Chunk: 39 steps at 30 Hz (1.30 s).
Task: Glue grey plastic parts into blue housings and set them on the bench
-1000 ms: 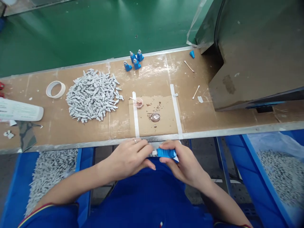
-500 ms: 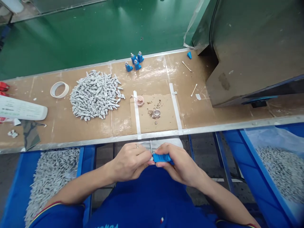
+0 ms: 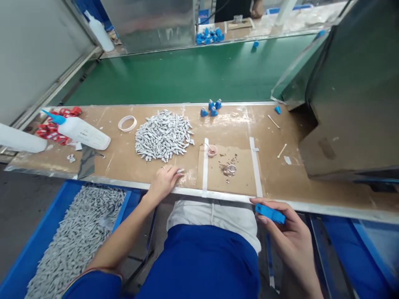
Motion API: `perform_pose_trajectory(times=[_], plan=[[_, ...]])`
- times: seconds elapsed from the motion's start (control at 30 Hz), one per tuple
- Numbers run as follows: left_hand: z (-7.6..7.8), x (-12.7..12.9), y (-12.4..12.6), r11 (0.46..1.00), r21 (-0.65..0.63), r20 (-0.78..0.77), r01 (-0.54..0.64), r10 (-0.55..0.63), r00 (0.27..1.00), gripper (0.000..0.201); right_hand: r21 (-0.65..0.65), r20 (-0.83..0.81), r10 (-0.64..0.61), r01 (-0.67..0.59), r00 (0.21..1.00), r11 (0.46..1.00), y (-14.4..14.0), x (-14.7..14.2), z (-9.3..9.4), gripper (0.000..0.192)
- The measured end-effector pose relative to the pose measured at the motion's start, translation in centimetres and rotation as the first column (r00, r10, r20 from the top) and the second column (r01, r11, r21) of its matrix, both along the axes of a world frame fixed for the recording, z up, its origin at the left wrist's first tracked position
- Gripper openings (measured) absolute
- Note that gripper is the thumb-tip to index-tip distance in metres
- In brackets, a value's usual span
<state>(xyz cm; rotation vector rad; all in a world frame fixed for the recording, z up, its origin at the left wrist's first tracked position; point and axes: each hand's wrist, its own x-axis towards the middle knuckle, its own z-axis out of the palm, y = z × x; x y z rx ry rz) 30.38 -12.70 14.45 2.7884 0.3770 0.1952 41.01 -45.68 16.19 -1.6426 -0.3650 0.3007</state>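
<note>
My right hand [image 3: 294, 232] grips a blue plastic part [image 3: 270, 213] between thumb and fingers, just in front of the table's near edge. A square hole shows in the part's left end. Over the table's front strip, my left hand [image 3: 163, 182] is closed in a pinch, with a small light-grey plastic piece [image 3: 180, 170] at its fingertips. Just beyond that hand lies a heap of similar grey pieces [image 3: 163, 135]. To the right, a taped-down cardboard sheet [image 3: 243, 180] bears a small round dish [image 3: 230, 169] amid dark wet spots and a pink cup [image 3: 212, 150].
Several blue parts with grey tips [image 3: 213, 111] stand near the green conveyor belt [image 3: 187, 77]. White bottles [image 3: 87, 133], red parts [image 3: 52, 131] and a tape roll [image 3: 127, 123] lie left. A metal housing [image 3: 352, 116] blocks the right. A blue bin [image 3: 37, 236] sits below left.
My hands have parted: the left went forward and left to the table, the right moved right with the blue part. The view has tilted up, showing more beyond the belt.
</note>
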Motion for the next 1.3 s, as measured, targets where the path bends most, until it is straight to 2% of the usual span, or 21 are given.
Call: perform_pose_trajectory(times=[0.07, 0.17, 0.3, 0.37, 0.47, 0.6, 0.7, 0.77, 0.83, 0.93, 1.0, 1.07, 1.2, 1.3], plan=[[-0.5, 0.4, 0.2, 1.000, -0.005, 0.000, -0.007, 0.007, 1.000, 0.021, -0.013, -0.019, -0.015, 0.015, 1.000, 1.000, 0.6, 0.5, -0.2, 0.019], [0.1, 0.6, 0.7, 0.999, -0.022, 0.021, -0.023, 0.024, 0.999, 0.024, -0.033, -0.058, -0.021, 0.019, 0.998, 0.999, 0.7, 1.4, -0.8, 0.020], [1.7, 2.3, 3.2, 0.992, 0.117, 0.120, -0.055, 0.041, 0.992, 0.020, -0.024, -0.131, -0.024, 0.021, 0.991, 0.999, 0.8, 2.2, -1.6, 0.019], [2.2, 4.1, 4.6, 0.983, 0.184, 0.113, -0.005, -0.016, 0.993, 0.021, -0.011, -0.150, -0.013, 0.011, 0.989, 1.000, 1.0, 2.5, -1.7, 0.019], [2.4, 6.6, 6.0, 0.969, 0.224, 0.022, 0.107, -0.114, 0.993, 0.020, 0.001, -0.164, -0.003, 0.003, 0.986, 1.000, 1.2, 2.6, -1.7, 0.018], [2.3, 7.8, 6.7, 0.961, 0.236, -0.026, 0.142, -0.140, 0.990, 0.024, 0.011, -0.170, -0.004, 0.005, 0.985, 1.000, 1.1, 2.7, -1.9, 0.019], [2.7, 7.4, 6.5, 0.982, 0.163, 0.068, 0.092, -0.105, 0.992, 0.022, 0.010, -0.170, -0.008, 0.010, 0.985, 1.000, 0.8, 2.9, -2.1, 0.017], [3.2, 6.9, 6.0, 0.999, 0.045, 0.184, 0.021, -0.029, 0.983, 0.020, 0.013, -0.163, -0.010, 0.013, 0.987, 1.000, 0.8, 3.1, -2.1, 0.017], [3.7, 6.4, 5.2, 0.993, -0.103, 0.282, -0.063, 0.090, 0.955, 0.020, 0.020, -0.161, -0.005, 0.008, 0.987, 1.000, 0.8, 3.2, -2.1, 0.017], [4.3, 5.8, 3.1, 0.920, -0.358, 0.328, -0.159, 0.284, 0.901, 0.025, 0.044, -0.182, 0.032, -0.025, 0.983, 0.999, 1.2, 3.2, -2.1, 0.017], [4.7, 5.4, 1.5, 0.825, -0.535, 0.322, -0.180, 0.397, 0.859, 0.030, 0.065, -0.197, 0.066, -0.054, 0.978, 0.996, 1.6, 3.0, -2.0, 0.017], [4.9, 5.1, 0.0, 0.726, -0.670, 0.320, -0.154, 0.470, 0.823, 0.034, 0.084, -0.203, 0.098, -0.082, 0.974, 0.993, 2.0, 2.7, -1.8, 0.017], [5.3, 4.5, -2.7, 0.588, -0.808, 0.306, -0.022, 0.453, 0.837, 0.039, 0.134, -0.179, 0.161, -0.139, 0.971, 0.981, 3.2, 2.0, -1.1, 0.016], [5.2, 4.3, -4.2, 0.460, -0.888, 0.235, 0.012, 0.431, 0.871, 0.043, 0.164, -0.152, 0.210, -0.185, 0.966, 0.969, 4.2, 1.7, -0.4, 0.016]])
